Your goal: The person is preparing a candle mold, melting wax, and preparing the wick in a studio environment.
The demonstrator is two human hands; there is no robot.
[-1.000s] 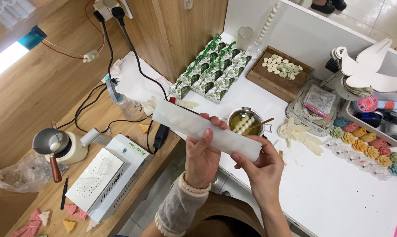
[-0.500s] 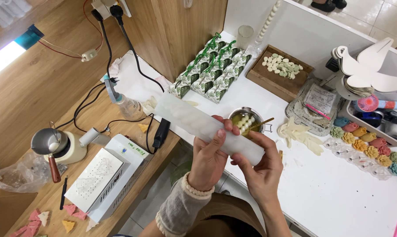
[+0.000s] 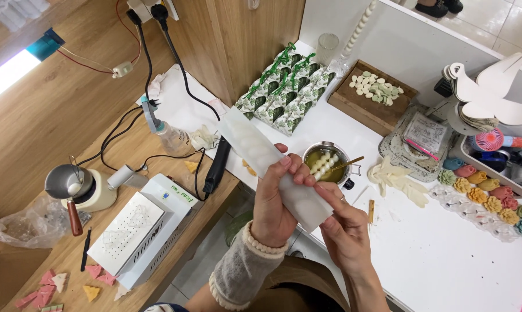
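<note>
Mould: long translucent white silicone mould (image 3: 272, 167), held slantwise at frame centre, above the white table's (image 3: 446, 254) near edge.
Left hand: left hand (image 3: 272, 208) wrapped closed around the mould's middle.
Right hand: right hand (image 3: 344, 228) pinching the mould's lower right end.
Behind: small metal pot (image 3: 325, 162) of yellow liquid holding white beads, just beyond the fingers.
Left of frame: white box machine (image 3: 139, 231) on the wooden bench.

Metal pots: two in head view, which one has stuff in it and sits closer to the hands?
The small metal pot on the white table, holding yellow liquid and white beads, just beyond the right hand. The other pot sits far left on the wooden bench.
</note>
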